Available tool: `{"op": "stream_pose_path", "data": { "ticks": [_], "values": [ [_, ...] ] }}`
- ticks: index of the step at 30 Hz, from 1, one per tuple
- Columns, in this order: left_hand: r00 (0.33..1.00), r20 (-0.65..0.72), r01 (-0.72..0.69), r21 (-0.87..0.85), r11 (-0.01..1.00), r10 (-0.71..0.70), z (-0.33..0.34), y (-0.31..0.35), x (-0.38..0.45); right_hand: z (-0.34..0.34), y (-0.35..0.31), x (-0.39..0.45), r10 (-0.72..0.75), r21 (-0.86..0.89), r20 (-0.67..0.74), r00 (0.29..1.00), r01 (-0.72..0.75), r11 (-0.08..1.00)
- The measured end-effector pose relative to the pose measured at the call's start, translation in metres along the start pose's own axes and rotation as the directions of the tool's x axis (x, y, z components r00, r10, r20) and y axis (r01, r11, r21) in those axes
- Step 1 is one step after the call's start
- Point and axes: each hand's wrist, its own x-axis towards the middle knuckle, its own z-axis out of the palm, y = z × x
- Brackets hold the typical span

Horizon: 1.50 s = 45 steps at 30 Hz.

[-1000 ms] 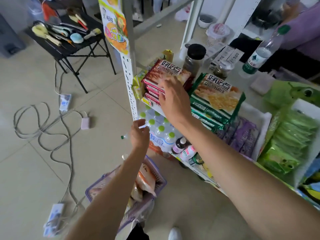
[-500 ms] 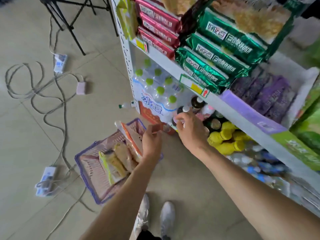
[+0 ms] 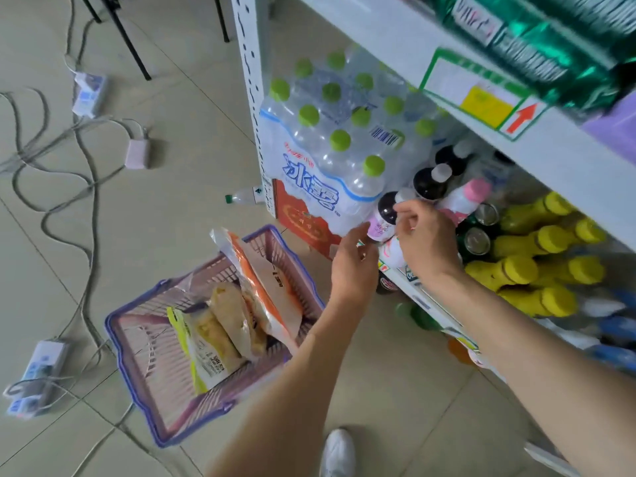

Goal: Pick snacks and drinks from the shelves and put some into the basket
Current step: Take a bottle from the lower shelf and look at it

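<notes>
A purple plastic basket (image 3: 144,380) stands on the floor with several bagged snacks (image 3: 237,318) in it. On the low shelf stand small dark drink bottles with pale labels and grey caps. My right hand (image 3: 425,242) curls its fingers round the nearest dark bottle (image 3: 384,218) at the shelf's front edge. My left hand (image 3: 354,261) is beside it with fingers relaxed, just left of the bottle, holding nothing that I can see. A pink-capped bottle (image 3: 466,197) stands right behind my right hand.
A shrink-wrapped pack of green-capped water bottles (image 3: 330,142) fills the shelf's left end above a red box (image 3: 303,222). Yellow-capped bottles (image 3: 537,266) and cans sit to the right. Cables and power strips (image 3: 41,363) lie across the tiled floor. My white shoe (image 3: 339,452) is below.
I have bent lower, so the low shelf and basket look closer. My right hand has closed round the dark bottle, and my left hand has come up beside it.
</notes>
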Motion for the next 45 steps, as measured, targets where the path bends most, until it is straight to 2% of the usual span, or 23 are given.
{"op": "stream_pose_path", "data": {
  "ticks": [8,13,17,24,29,32,34,37,40,45],
  "values": [
    [1.0,-0.007,-0.019,-0.105,0.994,0.018,0.012,-0.02,0.019,0.013,-0.003,0.017,-0.108,-0.026,-0.099,0.989,0.106,0.994],
    [0.998,-0.018,-0.057,-0.137,0.989,0.055,0.016,-0.026,0.023,0.019,-0.009,0.019,-0.121,-0.012,-0.086,0.989,0.12,0.993],
    [0.999,0.03,-0.032,-0.155,0.987,0.037,0.016,-0.026,0.026,0.025,-0.014,0.021,-0.087,0.043,-0.11,0.99,0.092,0.995],
    [0.996,0.04,-0.073,-0.101,0.992,0.078,0.014,-0.027,0.028,0.029,-0.013,0.027,-0.006,0.137,-0.129,0.992,0.024,0.99],
    [0.997,0.032,-0.06,-0.128,0.99,0.065,0.017,-0.03,0.032,0.023,-0.012,0.036,-0.001,0.049,-0.063,0.998,0.004,0.999],
    [0.999,0.034,-0.04,-0.082,0.996,0.043,0.02,-0.03,0.04,0.019,-0.009,0.04,-0.037,-0.099,-0.012,0.999,0.036,0.994],
    [0.999,0.046,-0.016,-0.034,0.999,0.018,0.026,-0.028,0.045,0.017,-0.007,0.039,-0.07,-0.173,-0.016,0.997,0.067,0.983],
    [0.999,0.041,0.007,-0.057,0.998,-0.005,0.035,-0.023,0.05,0.012,-0.003,0.038,-0.126,-0.256,-0.06,0.99,0.107,0.961],
    [0.999,0.029,-0.023,-0.011,1.0,0.023,0.039,-0.022,0.057,0.008,-0.001,0.045,-0.083,-0.323,-0.06,0.995,0.06,0.944],
    [0.995,0.051,-0.086,0.089,0.992,0.082,0.038,-0.025,0.062,0.016,0.002,0.059,0.037,-0.398,0.047,0.998,-0.015,0.917]
  ]
}}
